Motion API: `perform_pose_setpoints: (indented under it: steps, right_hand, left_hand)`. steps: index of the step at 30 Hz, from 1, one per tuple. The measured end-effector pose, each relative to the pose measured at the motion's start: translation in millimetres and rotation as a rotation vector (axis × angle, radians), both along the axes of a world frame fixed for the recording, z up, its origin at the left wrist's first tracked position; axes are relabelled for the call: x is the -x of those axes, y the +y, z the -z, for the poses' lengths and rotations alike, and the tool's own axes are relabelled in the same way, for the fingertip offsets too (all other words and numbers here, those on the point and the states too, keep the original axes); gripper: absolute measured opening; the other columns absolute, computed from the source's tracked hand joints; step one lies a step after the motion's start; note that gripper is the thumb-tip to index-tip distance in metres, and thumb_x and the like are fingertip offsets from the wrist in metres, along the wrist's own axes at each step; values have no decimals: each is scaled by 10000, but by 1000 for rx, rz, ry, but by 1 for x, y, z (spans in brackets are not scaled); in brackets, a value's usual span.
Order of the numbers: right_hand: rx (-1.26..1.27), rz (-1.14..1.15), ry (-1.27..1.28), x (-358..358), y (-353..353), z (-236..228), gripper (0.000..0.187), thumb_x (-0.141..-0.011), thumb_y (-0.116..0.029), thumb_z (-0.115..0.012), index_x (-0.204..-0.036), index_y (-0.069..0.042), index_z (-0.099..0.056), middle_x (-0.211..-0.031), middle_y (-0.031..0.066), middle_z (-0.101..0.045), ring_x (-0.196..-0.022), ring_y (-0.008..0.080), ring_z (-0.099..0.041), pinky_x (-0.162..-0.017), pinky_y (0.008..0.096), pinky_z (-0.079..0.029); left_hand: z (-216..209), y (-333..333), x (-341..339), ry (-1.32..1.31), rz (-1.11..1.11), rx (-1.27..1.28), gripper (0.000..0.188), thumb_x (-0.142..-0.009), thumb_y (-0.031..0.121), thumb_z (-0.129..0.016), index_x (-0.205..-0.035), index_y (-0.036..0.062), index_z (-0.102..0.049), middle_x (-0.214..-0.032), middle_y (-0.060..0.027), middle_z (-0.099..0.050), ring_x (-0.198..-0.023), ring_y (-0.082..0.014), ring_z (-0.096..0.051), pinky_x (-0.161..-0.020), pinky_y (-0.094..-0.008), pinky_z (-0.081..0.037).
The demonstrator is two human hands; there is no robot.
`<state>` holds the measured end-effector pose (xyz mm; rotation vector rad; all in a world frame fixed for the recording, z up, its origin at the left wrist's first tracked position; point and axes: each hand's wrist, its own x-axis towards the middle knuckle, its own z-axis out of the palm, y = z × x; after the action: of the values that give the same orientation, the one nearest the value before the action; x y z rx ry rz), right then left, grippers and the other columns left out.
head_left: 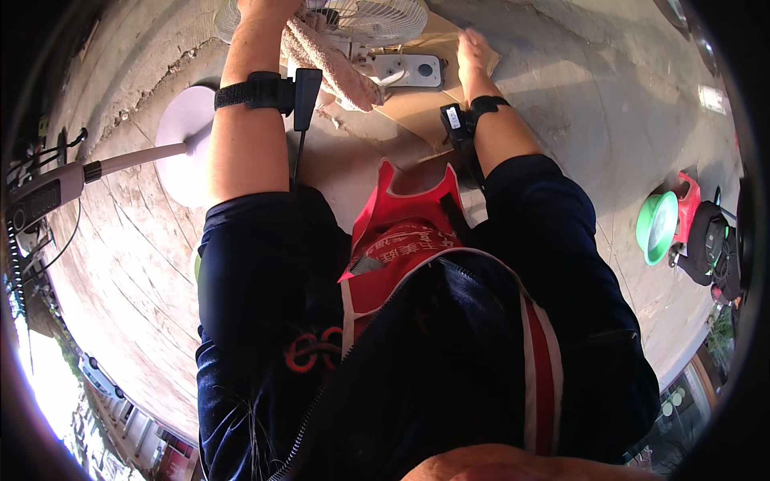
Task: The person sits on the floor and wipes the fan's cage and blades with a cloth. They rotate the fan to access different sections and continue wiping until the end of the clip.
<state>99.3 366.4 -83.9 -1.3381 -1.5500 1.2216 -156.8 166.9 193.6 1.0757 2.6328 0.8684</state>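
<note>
At the top edge my left hand (269, 8) is partly cut off by the picture. It is closed at the upper end of a fluffy beige towel (325, 60), though its fingertips are out of sight. The towel drapes down over an electric fan, beside its round wire cage (385, 22) and its white body with a dark round knob (409, 72). To the right of the fan body, my right hand (473, 50) is held apart from it, slightly blurred. Its fingers are loosely bent and nothing shows in them.
Flattened cardboard (433, 108) lies under the fan on the concrete floor. A pale round base with a pole (180, 148) stands at left. At right are a green basin (658, 228), a red stool (688, 204) and a black bag (706, 244). A red apron (409, 240) hangs between my knees.
</note>
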Motion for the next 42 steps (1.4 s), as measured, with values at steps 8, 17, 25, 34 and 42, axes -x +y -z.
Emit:
perform_pose_setpoints:
  steps: [8,17,25,34,42]
  right_hand:
    - [581,-307,-667,-155,-75,156,332,-790,-323,-736,-918,-22,-677,-717,72,-606,-571,182,-551,-491,339,-460]
    - [823,-150,-459,-135,-94,126,436,-734,-357,-809,-987,-35,-656,-876,78,-618,-699,216,-572,-596,371,-503]
    - [1230,-186,-205,-145,-94,101,234,-853,-228,-728,-1021,-109,-618,-897,69,-622,-767,245,-602,-758,438,-542]
    - [1358,-366,263,-172,-241,83,308,-932,-253,-648,-1137,-27,-604,-1091,122,-655,-1004,276,-640,-896,466,-525]
    - [1621,-364,-46,-155,-309,80,463,-940,-407,-600,-1131,15,-602,-1056,173,-669,-1017,292,-647,-901,449,-520]
  left_hand:
    - [12,29,18,467,147,229,490,-830,524,-636,-1170,176,-691,-1255,-94,-627,-1182,-278,-568,-974,-395,-476]
    - [24,36,38,576,154,269,237,-910,392,-558,-1074,333,-717,-1190,-73,-653,-1103,-286,-605,-925,-379,-501]
    - [15,22,55,871,478,325,290,-912,432,-561,-1134,319,-710,-1249,-90,-641,-1144,-287,-600,-939,-346,-498]
    - [-11,-7,43,-126,243,-175,568,-688,285,-845,-1135,-17,-667,-1006,-137,-720,-944,-224,-683,-802,-327,-553]
    - [-24,-28,40,-68,400,-142,545,-718,206,-835,-1194,11,-653,-1134,-128,-685,-1058,-207,-621,-920,-315,-488]
